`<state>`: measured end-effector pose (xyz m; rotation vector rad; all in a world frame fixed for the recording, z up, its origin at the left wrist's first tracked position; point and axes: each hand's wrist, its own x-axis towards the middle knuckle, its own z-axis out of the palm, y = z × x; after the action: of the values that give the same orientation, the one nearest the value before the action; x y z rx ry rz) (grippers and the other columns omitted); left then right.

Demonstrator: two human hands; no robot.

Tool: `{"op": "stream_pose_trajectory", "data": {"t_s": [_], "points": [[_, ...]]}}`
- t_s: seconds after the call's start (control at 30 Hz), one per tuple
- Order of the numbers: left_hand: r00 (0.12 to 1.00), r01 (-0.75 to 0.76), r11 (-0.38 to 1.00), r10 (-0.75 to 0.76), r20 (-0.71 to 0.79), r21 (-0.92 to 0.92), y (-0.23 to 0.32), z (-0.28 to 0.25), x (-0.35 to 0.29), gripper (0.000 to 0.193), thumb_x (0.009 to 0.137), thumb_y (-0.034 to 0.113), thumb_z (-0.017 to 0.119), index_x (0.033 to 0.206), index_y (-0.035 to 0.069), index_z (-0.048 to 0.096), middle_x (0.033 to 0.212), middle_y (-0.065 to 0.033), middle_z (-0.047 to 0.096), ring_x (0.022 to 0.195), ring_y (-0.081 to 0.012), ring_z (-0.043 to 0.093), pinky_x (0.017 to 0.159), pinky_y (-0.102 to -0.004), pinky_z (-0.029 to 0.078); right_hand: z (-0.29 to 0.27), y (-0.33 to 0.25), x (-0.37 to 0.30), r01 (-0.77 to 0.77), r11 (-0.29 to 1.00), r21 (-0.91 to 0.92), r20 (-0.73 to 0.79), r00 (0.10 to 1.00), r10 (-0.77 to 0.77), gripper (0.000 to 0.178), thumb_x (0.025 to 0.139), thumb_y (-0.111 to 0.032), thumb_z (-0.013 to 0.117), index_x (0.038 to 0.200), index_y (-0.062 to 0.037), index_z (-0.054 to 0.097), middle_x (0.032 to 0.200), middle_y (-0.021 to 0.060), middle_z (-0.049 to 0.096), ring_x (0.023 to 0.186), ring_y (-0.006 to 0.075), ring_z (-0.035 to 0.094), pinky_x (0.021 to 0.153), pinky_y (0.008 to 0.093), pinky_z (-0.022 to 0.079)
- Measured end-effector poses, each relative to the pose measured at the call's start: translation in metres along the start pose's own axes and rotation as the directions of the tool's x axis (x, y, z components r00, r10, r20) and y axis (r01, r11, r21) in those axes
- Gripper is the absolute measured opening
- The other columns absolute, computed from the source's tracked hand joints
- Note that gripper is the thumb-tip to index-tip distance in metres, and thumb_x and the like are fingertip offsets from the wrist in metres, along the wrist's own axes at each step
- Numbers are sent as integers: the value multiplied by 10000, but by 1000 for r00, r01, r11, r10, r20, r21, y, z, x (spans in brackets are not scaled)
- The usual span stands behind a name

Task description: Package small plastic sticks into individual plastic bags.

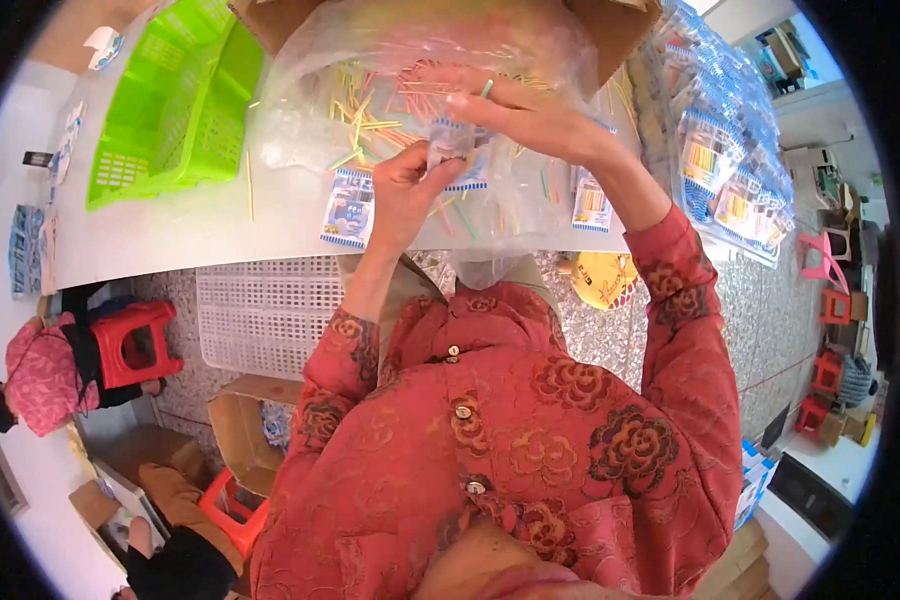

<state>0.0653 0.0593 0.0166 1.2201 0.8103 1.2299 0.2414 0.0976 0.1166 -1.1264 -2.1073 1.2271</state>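
Observation:
My left hand pinches a small clear packet with blue-and-white print, thumb across its lower part. My right hand stretches its fingers over a heap of thin coloured sticks, mostly pink and yellow. A small green piece shows at its fingers; I cannot make out whether it is a ring or a stick. The sticks lie on clear plastic sheeting spilling from a cardboard box. One more printed packet lies left of my left hand, and another packet lies below my right wrist.
A bright green basket stands at the table's left. Many filled packets are piled at the right. Below the table are a white perforated crate, an open carton and red stools. Another person in pink is at far left.

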Motion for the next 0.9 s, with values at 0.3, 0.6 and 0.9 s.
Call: {"op": "stream_pose_trajectory", "data": {"t_s": [0.3, 0.6, 0.9], "points": [[1000, 21, 994, -23, -16, -106, 1, -1, 1, 159, 836, 45, 631, 977, -26, 653, 890, -32, 656, 785, -61, 572, 715, -218, 476, 2, 14, -12, 150, 958, 243, -160, 981, -113, 283, 930, -185, 515, 1159, -22, 548, 961, -15, 604, 867, 52, 531, 779, 224, 438], [1000, 15, 1000, -15, -14, 14, 3, 0, 2, 186, 838, 89, 646, 988, -22, 648, 869, -17, 659, 765, -45, 563, 692, -207, 469, 15, 16, -14, 194, 978, -75, -333, 920, -208, 199, 909, -133, 542, 1047, -14, 621, 788, -21, 581, 704, 34, 510, 607, 203, 440], [995, -35, 999, 35, -96, 10, 12, -2, 2, 170, 840, 78, 639, 974, -28, 644, 865, -30, 657, 760, -60, 577, 688, -210, 470, 14, 26, -18, 121, 992, 36, -330, 939, -102, 157, 877, -134, 587, 936, 7, 624, 719, -28, 568, 649, 39, 486, 568, 199, 403]]}}
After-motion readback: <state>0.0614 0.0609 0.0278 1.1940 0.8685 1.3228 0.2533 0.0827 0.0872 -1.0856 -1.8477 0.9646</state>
